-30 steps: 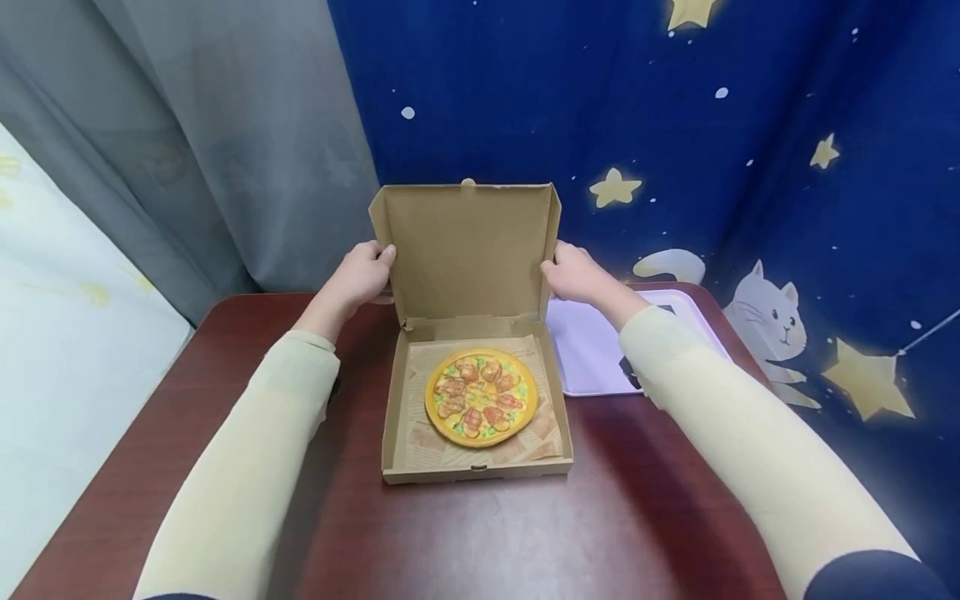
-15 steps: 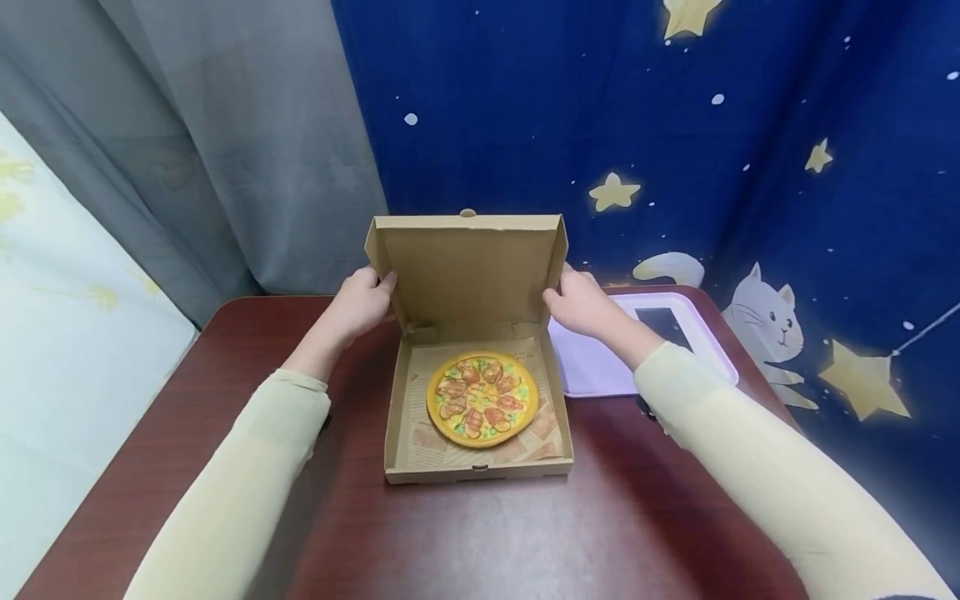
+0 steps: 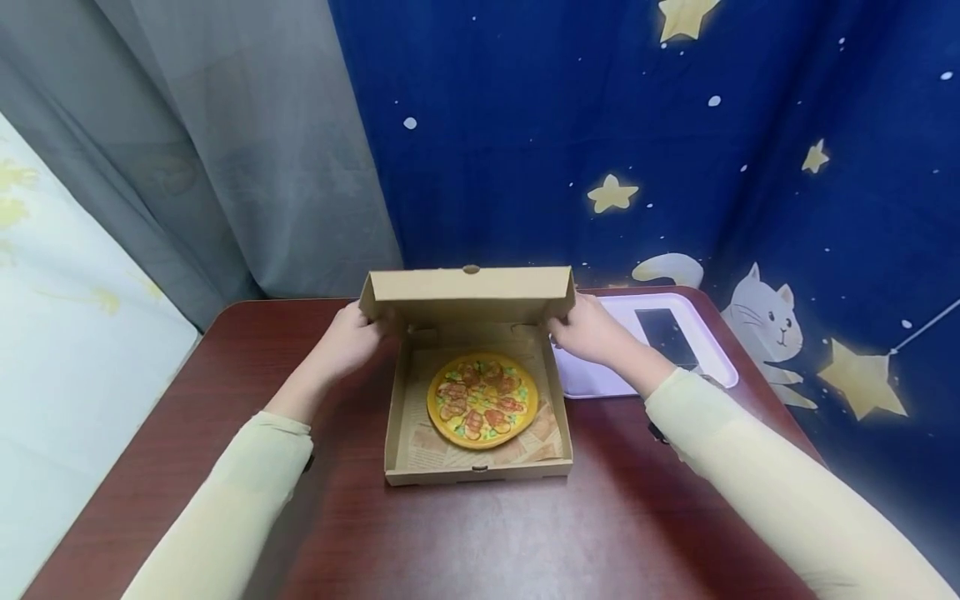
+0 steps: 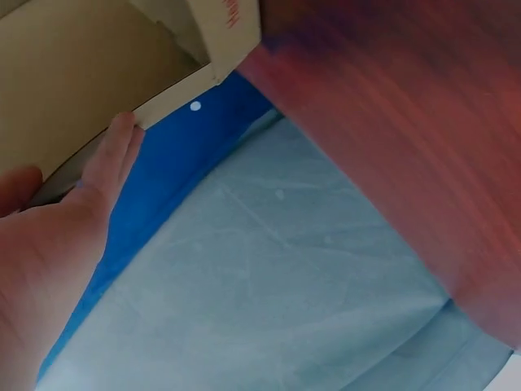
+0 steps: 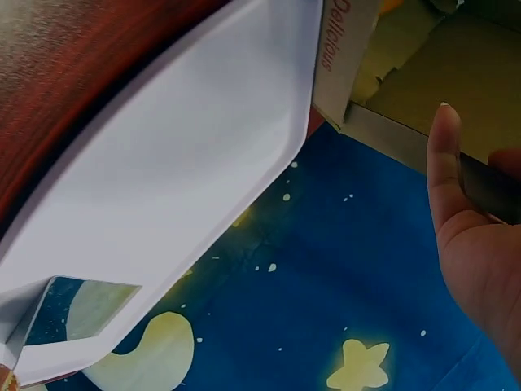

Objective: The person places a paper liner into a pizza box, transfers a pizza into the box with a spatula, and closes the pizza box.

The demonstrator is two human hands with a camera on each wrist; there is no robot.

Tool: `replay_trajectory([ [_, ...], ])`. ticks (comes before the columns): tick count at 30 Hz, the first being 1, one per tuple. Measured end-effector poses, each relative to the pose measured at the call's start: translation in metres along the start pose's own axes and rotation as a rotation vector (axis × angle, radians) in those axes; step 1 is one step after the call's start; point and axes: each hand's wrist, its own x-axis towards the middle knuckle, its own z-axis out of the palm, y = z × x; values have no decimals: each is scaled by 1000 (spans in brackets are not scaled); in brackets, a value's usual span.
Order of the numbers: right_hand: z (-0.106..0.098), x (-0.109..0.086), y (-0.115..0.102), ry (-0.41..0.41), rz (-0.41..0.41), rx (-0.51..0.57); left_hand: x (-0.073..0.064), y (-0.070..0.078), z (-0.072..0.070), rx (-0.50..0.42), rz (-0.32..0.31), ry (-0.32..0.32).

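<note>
A brown cardboard pizza box (image 3: 480,477) stands on the table with its lid (image 3: 471,285) tilted forward over the back part. Inside lies a round pizza (image 3: 483,400) with a yellow crust, on printed paper (image 3: 431,450). My left hand (image 3: 347,340) grips the lid's left side; in the left wrist view its fingers (image 4: 114,155) lie along the outer edge and the thumb is on the inner face. On the opposite side, my right hand (image 3: 592,332) pinches the lid's right edge, thumb inside and a finger (image 5: 446,163) outside in the right wrist view.
A lilac tray (image 3: 600,379) sits right of the box, partly behind the right forearm. On it lies a dark, shiny rectangular object (image 3: 666,335). Curtains (image 3: 480,133) hang close behind the far edge of the dark red table (image 3: 480,542).
Both hands have brought the lid from nearly upright down and forward, so its front flap now faces me. The box base and pizza have stayed put.
</note>
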Motion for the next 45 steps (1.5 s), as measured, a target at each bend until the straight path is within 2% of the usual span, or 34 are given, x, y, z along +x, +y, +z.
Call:
replay_trajectory([
  [2,3,-3,1,14,-65,-19,-4,-3,3,2,15,-17],
  [6,7,-10,1,39,-163,-52,-10,-6,9,37,86,-39],
  [13,11,-24,4,-3,-192,23,-22,-12,15,54,186,-73],
  [21,12,-42,9,-67,-252,19,-38,-24,21,141,292,-137],
  [24,14,-48,10,-96,-269,10,-44,-26,24,186,297,-182],
  [27,17,-53,11,-141,-274,-18,-52,-27,24,236,275,-256],
  [32,20,-63,9,-205,-229,-102,-64,-26,24,327,239,-333],
  [35,22,-70,6,-203,-216,-198,-69,-25,25,362,235,-346],
  [40,23,-80,4,-149,-259,-348,-73,-21,25,403,219,-389],
  [45,21,-91,3,-125,-280,-288,-74,-15,27,428,218,-420],
])
